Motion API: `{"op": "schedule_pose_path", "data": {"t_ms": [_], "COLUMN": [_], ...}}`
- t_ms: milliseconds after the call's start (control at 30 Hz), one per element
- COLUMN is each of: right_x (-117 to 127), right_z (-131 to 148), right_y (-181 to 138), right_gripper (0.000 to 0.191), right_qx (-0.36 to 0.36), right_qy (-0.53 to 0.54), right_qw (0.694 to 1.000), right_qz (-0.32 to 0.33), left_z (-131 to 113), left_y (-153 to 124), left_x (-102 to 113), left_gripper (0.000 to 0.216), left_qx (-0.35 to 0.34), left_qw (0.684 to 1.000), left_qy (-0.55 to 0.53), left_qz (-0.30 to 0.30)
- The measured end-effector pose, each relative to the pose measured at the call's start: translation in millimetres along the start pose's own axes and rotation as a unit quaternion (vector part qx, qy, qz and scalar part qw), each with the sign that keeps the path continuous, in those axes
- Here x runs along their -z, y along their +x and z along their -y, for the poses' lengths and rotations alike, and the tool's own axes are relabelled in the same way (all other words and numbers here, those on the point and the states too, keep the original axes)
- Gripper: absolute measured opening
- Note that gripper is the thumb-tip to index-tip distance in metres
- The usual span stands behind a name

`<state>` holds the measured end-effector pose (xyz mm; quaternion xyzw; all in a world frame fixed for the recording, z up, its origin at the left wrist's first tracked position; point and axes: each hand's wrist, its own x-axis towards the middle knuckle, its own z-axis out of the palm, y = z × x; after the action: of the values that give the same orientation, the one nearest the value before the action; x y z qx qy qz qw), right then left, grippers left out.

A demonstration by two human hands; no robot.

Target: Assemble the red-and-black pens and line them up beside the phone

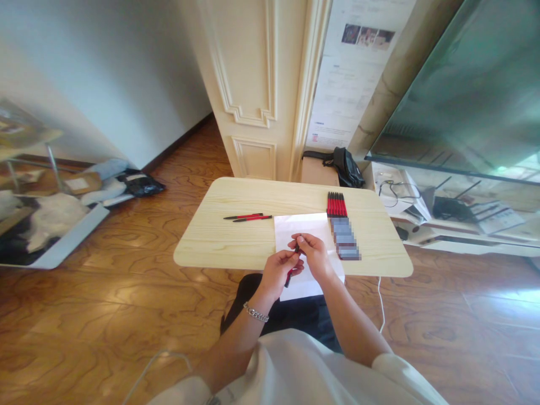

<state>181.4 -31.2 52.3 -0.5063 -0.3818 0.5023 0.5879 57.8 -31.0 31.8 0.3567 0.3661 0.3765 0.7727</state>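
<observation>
Over a white sheet of paper (299, 225), both hands are closed on one red and black pen (288, 278). My left hand (280, 271) grips its red barrel, and the black lower end sticks out below the fingers. At the pen's upper black end, the fingers of my right hand (314, 254) pinch it; what exactly they hold there is partly hidden. Two more red and black pens (247, 216) lie side by side to the left of the paper. A neat row of several such pens (336, 205) lies to the right, above a blurred-out phone-like rectangle (346, 239).
The small light wood table (219, 242) has rounded corners, and the paper hangs over its near edge. Behind it are a cream panelled door (253, 84) and a black bag (348, 167). A white cable (381, 304) drops at the right. Boxes and bags crowd the far left floor.
</observation>
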Motion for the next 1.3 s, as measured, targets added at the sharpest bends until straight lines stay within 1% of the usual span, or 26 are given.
{"op": "schedule_pose_path", "data": {"t_ms": [100, 133, 233, 300, 467, 633, 700, 800, 867, 900, 1033, 1067, 1133, 1300], "right_x": [1, 1, 1, 2, 3, 3, 2, 2, 1, 1, 3, 3, 3, 1], "right_z": [-3, -3, -2, 0, -2, -2, -4, -9, -11, -11, -4, -3, -2, -9], "right_y": [1, 1, 0, -1, 1, -1, -1, 2, 2, 2, -2, -2, -3, -2], "right_gripper": [0.028, 0.028, 0.033, 0.035, 0.030, 0.038, 0.035, 0.030, 0.030, 0.030, 0.036, 0.037, 0.035, 0.033], "right_qx": [0.012, 0.010, -0.006, -0.007, -0.009, -0.014, -0.005, 0.013, 0.012, 0.008, -0.014, -0.015, -0.007, 0.013], "right_qy": [-0.032, -0.035, -0.011, -0.004, -0.037, 0.006, 0.001, -0.045, -0.062, -0.059, -0.011, -0.008, -0.032, -0.123], "right_qw": [0.999, 0.999, 1.000, 1.000, 0.999, 1.000, 1.000, 0.997, 0.994, 0.995, 1.000, 1.000, 0.999, 0.987], "right_qz": [-0.037, -0.038, 0.000, 0.014, -0.027, -0.003, -0.019, -0.066, -0.085, -0.081, -0.019, -0.013, -0.029, -0.102], "left_z": [3, 4, 4, 3, 4, 0, 0, 4, 7, 8, 4, 3, 3, 16], "left_y": [1, 1, 0, 0, -1, -2, -1, 0, 0, 0, -2, -2, -1, 2], "left_x": [-1, -1, -1, 0, -1, -2, -3, -4, -5, -5, -3, -3, -2, -1], "left_gripper": [0.028, 0.028, 0.030, 0.031, 0.032, 0.032, 0.030, 0.026, 0.025, 0.025, 0.030, 0.032, 0.031, 0.024], "left_qx": [-0.020, -0.017, 0.003, 0.006, -0.009, 0.011, -0.003, -0.041, -0.051, -0.047, -0.001, 0.003, -0.008, -0.078], "left_qw": [1.000, 1.000, 1.000, 1.000, 1.000, 1.000, 1.000, 0.999, 0.998, 0.998, 1.000, 1.000, 1.000, 0.987], "left_qy": [-0.007, -0.011, -0.023, -0.021, -0.019, -0.026, -0.013, 0.012, 0.016, 0.014, -0.001, 0.002, 0.022, 0.124], "left_qz": [-0.011, -0.008, 0.009, 0.008, -0.010, -0.002, -0.009, -0.026, -0.031, -0.029, -0.001, 0.003, -0.006, -0.064]}}
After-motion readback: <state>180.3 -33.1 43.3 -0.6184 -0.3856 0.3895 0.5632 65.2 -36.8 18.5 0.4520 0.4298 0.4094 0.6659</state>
